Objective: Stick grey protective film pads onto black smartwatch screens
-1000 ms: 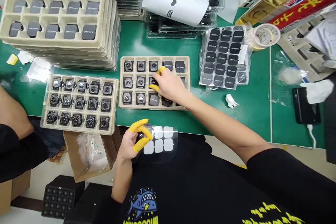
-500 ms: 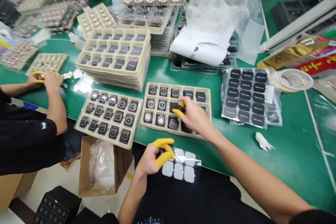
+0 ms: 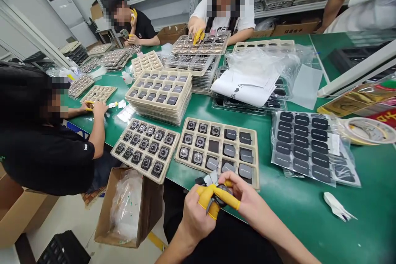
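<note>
My left hand [image 3: 199,210] and my right hand [image 3: 239,198], both with yellow finger cots, meet at the table's front edge. Between their closed fingers is a small dark watch case [image 3: 221,199], partly covered by the fingers. A piece of clear film with pale squares [image 3: 211,177] sticks up behind my left fingers; most of it is hidden. Just beyond lies a beige compartment tray [image 3: 254,148] holding watch cases [image 3: 200,141] on its left and black covered pieces [image 3: 229,150] on its right. One compartment [image 3: 213,145] in its middle row shows only a dark bottom.
Left of it, another beige tray [image 3: 165,173] holds watch cases. Behind stands a tall tray stack [image 3: 157,111]. Right are a sheet of black stickers [image 3: 301,144], a tape roll [image 3: 369,130] and crumpled tissue [image 3: 337,206]. Co-workers sit left and opposite. A carton [image 3: 148,206] stands below.
My right hand has drawn back from the tray with the dark watch case and joined my left. The film is now mostly hidden behind my fingers. The view has tilted up.
</note>
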`<action>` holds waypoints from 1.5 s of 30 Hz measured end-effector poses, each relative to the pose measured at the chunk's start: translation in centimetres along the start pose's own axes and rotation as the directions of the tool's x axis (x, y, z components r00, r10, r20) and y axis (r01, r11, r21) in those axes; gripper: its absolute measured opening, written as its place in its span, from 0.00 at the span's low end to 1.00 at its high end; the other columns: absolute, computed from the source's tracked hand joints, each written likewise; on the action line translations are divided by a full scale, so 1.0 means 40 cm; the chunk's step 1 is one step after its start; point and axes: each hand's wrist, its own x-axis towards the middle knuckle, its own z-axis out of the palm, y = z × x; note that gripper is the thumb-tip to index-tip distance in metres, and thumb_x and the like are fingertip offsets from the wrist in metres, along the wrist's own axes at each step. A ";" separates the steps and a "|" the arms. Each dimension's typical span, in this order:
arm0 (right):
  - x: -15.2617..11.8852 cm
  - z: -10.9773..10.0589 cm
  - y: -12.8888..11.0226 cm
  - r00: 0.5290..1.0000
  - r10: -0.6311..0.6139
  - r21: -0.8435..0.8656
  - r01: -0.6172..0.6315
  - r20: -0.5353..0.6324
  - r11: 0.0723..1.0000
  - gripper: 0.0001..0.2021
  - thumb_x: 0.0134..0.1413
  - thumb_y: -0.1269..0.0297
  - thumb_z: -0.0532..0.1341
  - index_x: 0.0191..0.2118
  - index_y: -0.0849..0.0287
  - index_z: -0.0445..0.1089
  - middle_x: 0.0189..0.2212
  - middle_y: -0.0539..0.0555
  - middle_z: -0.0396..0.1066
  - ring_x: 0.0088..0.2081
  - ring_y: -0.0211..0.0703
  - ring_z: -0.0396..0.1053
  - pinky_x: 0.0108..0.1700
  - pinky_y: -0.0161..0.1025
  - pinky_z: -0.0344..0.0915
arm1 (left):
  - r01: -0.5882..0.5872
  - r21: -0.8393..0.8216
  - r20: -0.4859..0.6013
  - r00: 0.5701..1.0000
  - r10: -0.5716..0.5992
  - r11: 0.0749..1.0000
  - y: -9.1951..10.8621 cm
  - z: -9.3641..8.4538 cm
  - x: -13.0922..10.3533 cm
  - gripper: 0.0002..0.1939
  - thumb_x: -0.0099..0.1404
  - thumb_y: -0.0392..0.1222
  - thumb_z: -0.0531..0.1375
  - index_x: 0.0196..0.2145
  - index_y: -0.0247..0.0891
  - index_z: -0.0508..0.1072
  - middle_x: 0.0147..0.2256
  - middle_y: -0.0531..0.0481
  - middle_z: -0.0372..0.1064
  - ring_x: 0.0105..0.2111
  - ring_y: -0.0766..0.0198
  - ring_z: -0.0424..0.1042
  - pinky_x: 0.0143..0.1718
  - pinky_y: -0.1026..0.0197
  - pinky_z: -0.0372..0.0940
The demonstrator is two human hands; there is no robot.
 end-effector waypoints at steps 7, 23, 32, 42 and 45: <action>-0.079 -0.010 0.081 0.913 -0.311 -0.247 0.248 -0.265 0.937 0.18 0.61 0.41 0.71 0.44 0.48 0.80 0.45 0.59 0.82 0.43 0.56 0.80 0.43 0.48 0.81 | 0.308 -0.224 0.108 0.951 -0.291 0.924 0.054 0.021 -0.015 0.14 0.80 0.47 0.60 0.41 0.39 0.81 0.33 0.43 0.80 0.31 0.58 0.78 0.34 0.58 0.75; -0.104 -0.073 0.081 0.966 -0.242 -0.147 0.227 -0.091 0.963 0.13 0.65 0.46 0.68 0.38 0.50 0.75 0.36 0.53 0.79 0.38 0.53 0.79 0.41 0.46 0.78 | 0.477 -0.476 0.567 0.809 -0.157 0.739 -0.051 0.053 -0.015 0.45 0.56 0.72 0.77 0.61 0.39 0.82 0.38 0.44 0.80 0.33 0.59 0.75 0.37 0.55 0.77; -0.129 -0.111 0.067 0.909 -0.410 -0.383 0.355 -0.072 0.853 0.08 0.69 0.58 0.61 0.36 0.51 0.73 0.37 0.56 0.78 0.38 0.51 0.74 0.41 0.46 0.72 | 0.531 -0.452 0.563 0.793 -0.233 0.717 -0.067 0.057 0.016 0.44 0.44 0.75 0.81 0.46 0.37 0.86 0.35 0.43 0.82 0.32 0.58 0.77 0.39 0.57 0.77; -0.204 -0.662 0.068 0.575 -0.287 -0.438 -0.142 -0.766 0.888 0.07 0.59 0.59 0.67 0.38 0.54 0.71 0.35 0.53 0.76 0.37 0.47 0.70 0.42 0.43 0.67 | 0.531 -0.593 0.487 0.835 -0.256 0.605 -0.120 0.093 0.109 0.36 0.44 0.65 0.84 0.44 0.39 0.86 0.36 0.45 0.86 0.32 0.53 0.87 0.35 0.57 0.83; -0.226 -0.900 0.071 0.348 -0.261 -0.369 -0.291 -0.900 0.883 0.09 0.54 0.64 0.68 0.38 0.54 0.67 0.37 0.55 0.75 0.39 0.49 0.69 0.47 0.46 0.66 | 0.503 -0.621 0.487 0.848 -0.208 0.601 -0.111 0.101 0.138 0.36 0.43 0.64 0.85 0.42 0.37 0.87 0.35 0.44 0.86 0.30 0.52 0.87 0.34 0.56 0.84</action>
